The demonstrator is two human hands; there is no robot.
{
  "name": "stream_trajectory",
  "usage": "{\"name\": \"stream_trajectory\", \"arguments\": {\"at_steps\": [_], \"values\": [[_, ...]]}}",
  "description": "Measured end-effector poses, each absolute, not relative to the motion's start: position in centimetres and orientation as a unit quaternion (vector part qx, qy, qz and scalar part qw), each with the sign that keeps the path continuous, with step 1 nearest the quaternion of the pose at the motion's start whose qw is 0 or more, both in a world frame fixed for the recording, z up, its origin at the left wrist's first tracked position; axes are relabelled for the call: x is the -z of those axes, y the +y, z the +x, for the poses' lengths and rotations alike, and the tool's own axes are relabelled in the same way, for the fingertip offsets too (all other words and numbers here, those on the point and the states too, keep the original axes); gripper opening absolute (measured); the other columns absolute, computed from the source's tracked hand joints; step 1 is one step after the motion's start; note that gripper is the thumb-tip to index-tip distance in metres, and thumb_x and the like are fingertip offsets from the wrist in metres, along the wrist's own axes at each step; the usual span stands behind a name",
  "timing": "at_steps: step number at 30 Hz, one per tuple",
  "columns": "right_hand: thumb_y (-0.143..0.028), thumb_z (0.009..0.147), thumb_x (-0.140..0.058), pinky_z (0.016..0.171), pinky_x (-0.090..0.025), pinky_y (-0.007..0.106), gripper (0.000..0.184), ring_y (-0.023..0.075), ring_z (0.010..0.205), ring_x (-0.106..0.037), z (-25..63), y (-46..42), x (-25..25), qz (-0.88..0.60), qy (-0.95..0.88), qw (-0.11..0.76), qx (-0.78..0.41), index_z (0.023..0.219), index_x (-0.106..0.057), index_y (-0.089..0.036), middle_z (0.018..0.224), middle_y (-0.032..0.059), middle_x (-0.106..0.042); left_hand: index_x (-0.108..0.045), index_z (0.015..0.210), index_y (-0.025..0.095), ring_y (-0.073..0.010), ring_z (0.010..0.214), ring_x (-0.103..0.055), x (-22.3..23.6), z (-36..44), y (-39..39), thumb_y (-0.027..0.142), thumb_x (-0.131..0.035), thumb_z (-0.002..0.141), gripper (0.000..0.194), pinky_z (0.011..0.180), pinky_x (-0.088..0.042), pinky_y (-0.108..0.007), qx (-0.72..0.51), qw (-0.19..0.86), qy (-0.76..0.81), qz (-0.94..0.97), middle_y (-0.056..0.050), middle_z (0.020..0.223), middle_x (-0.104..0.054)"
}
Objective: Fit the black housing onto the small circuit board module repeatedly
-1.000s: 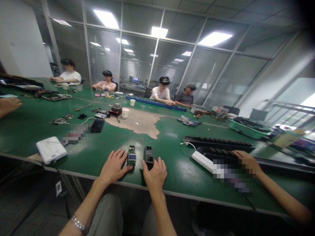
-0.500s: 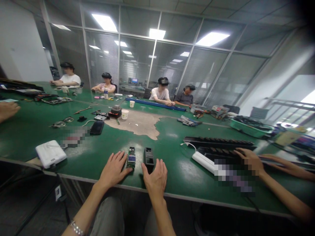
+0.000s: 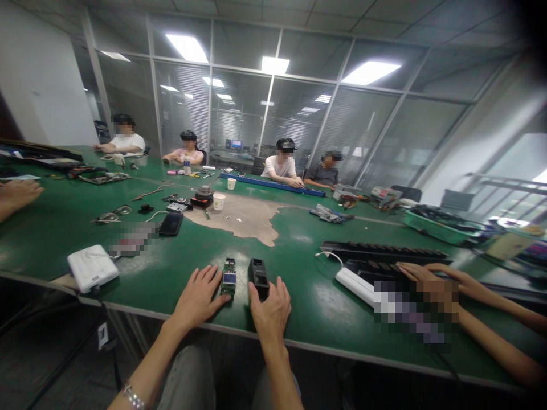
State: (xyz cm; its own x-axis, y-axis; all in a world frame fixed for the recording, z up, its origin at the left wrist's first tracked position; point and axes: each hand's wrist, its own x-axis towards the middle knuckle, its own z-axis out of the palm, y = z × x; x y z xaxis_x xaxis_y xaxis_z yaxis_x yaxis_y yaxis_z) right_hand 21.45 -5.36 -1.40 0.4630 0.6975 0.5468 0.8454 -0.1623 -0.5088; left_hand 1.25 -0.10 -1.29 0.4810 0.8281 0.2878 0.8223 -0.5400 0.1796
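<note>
My left hand (image 3: 197,297) lies palm down on the green table (image 3: 307,307), fingers spread, its thumb and fingertips next to a small circuit board (image 3: 229,278) with a blue-grey display. Just right of the board is a narrow black plastic housing (image 3: 258,274) with openings in its upper face. The thumb and fingers of my right hand (image 3: 271,307) are around the near end of this housing, hiding part of it. Board and housing lie side by side, apart.
A white box (image 3: 92,267) stands left; a black phone (image 3: 171,224) and paper cup (image 3: 219,201) lie beyond. At right are a white power strip (image 3: 356,286), black slotted bars (image 3: 384,250) and another person's hands (image 3: 421,279). Several people sit across the table.
The black housing has turned slightly, its far end leaning left, with my right thumb along its side. My left hand stays put. The neighbour's hands at right have come together.
</note>
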Motion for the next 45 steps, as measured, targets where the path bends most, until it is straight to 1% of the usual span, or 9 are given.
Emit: {"name": "stream_trajectory", "arguments": {"at_steps": [4, 7, 20, 26, 30, 35, 38, 41, 45], "values": [[-0.056, 0.087, -0.056, 0.105, -0.037, 0.048, 0.053, 0.0347, 0.128, -0.046, 20.2, -4.9, -0.5, -0.706, -0.535, 0.456, 0.085, 0.104, -0.069, -0.007, 0.138, 0.0268, -0.051, -0.044, 0.145, 0.025, -0.0313, 0.143, -0.032, 1.2, 1.3, -0.2, 0.065, -0.043, 0.092, 0.066, 0.116, -0.022, -0.055, -0.178, 0.01, 0.476, 0.861, -0.012, 0.153, -0.041], [-0.057, 0.087, -0.057, 0.107, -0.035, 0.047, 0.052, 0.0333, 0.129, -0.045, 18.5, -4.8, -1.7, -0.686, -0.552, 0.468, 0.079, 0.103, -0.069, -0.008, 0.14, 0.0259, -0.049, -0.043, 0.145, 0.024, -0.032, 0.143, -0.032, 1.0, 1.3, -0.3, 0.067, -0.044, 0.09, 0.07, 0.116, -0.022, -0.056, -0.174, 0.01, 0.479, 0.861, -0.013, 0.152, -0.041], [-0.05, 0.084, -0.062, 0.105, -0.036, 0.048, 0.047, 0.0353, 0.128, -0.046, 15.0, -4.6, -2.9, -0.717, -0.548, 0.426, 0.071, 0.106, -0.069, -0.008, 0.136, 0.0245, -0.053, -0.043, 0.145, 0.021, -0.0319, 0.143, -0.032, 0.6, 1.1, -0.7, 0.056, -0.045, 0.092, 0.063, 0.117, -0.021, -0.055, -0.157, 0.011, 0.477, 0.865, -0.014, 0.154, -0.039], [-0.051, 0.083, -0.061, 0.102, -0.036, 0.05, 0.047, 0.0377, 0.126, -0.047, 14.0, -4.0, -2.6, -0.728, -0.548, 0.404, 0.077, 0.103, -0.069, -0.009, 0.133, 0.0245, -0.056, -0.043, 0.145, 0.018, -0.0305, 0.143, -0.032, 0.4, 1.2, -0.8, 0.037, -0.05, 0.088, 0.06, 0.118, -0.021, -0.053, -0.149, 0.013, 0.485, 0.862, -0.013, 0.154, -0.039], [-0.052, 0.084, -0.059, 0.101, -0.035, 0.051, 0.047, 0.0389, 0.125, -0.046, 13.8, -4.1, -1.8, -0.732, -0.552, 0.39, 0.089, 0.101, -0.069, -0.009, 0.133, 0.0257, -0.055, -0.047, 0.142, 0.021, -0.0291, 0.144, -0.031, 0.4, 1.2, -0.8, 0.032, -0.051, 0.085, 0.058, 0.118, -0.02, -0.053, -0.151, 0.018, 0.487, 0.86, -0.011, 0.155, -0.038], [-0.058, 0.082, -0.06, 0.101, -0.035, 0.052, 0.053, 0.0406, 0.127, -0.045, 13.9, -4.8, -0.9, -0.741, -0.558, 0.365, 0.079, 0.102, -0.069, -0.009, 0.135, 0.0268, -0.053, -0.038, 0.148, 0.014, -0.0282, 0.145, -0.029, 0.6, 1.3, -0.6, 0.03, -0.048, 0.083, 0.068, 0.119, -0.018, -0.05, -0.145, 0.02, 0.495, 0.857, -0.013, 0.155, -0.037], [-0.061, 0.081, -0.061, 0.099, -0.037, 0.052, 0.064, 0.0408, 0.127, -0.045, 14.0, -4.7, -0.4, -0.744, -0.556, 0.365, 0.065, 0.114, -0.066, -0.007, 0.137, 0.0274, -0.051, -0.036, 0.149, 0.011, -0.0277, 0.145, -0.028, 0.9, 1.3, -0.5, 0.028, -0.048, 0.08, 0.072, 0.12, -0.017, -0.048, -0.142, 0.018, 0.501, 0.854, -0.014, 0.156, -0.035], [-0.06, 0.081, -0.062, 0.1, -0.038, 0.05, 0.074, 0.0391, 0.128, -0.045, 13.9, -4.3, 0.4, -0.734, -0.556, 0.386, 0.061, 0.129, -0.057, -0.003, 0.139, 0.0274, -0.049, -0.039, 0.147, 0.011, -0.0281, 0.145, -0.028, 0.8, 1.3, -0.4, 0.028, -0.047, 0.081, 0.069, 0.12, -0.017, -0.048, -0.134, 0.014, 0.498, 0.857, -0.015, 0.156, -0.035], [-0.056, 0.083, -0.061, 0.103, -0.036, 0.05, 0.064, 0.0375, 0.127, -0.047, 13.7, -4.0, 1.1, -0.727, -0.557, 0.397, 0.058, 0.123, -0.062, -0.006, 0.139, 0.0256, -0.051, -0.041, 0.146, 0.012, -0.028, 0.145, -0.029, 0.6, 1.4, -0.4, 0.027, -0.044, 0.083, 0.065, 0.119, -0.018, -0.049, -0.125, 0.014, 0.5, 0.857, -0.014, 0.155, -0.036]]}}
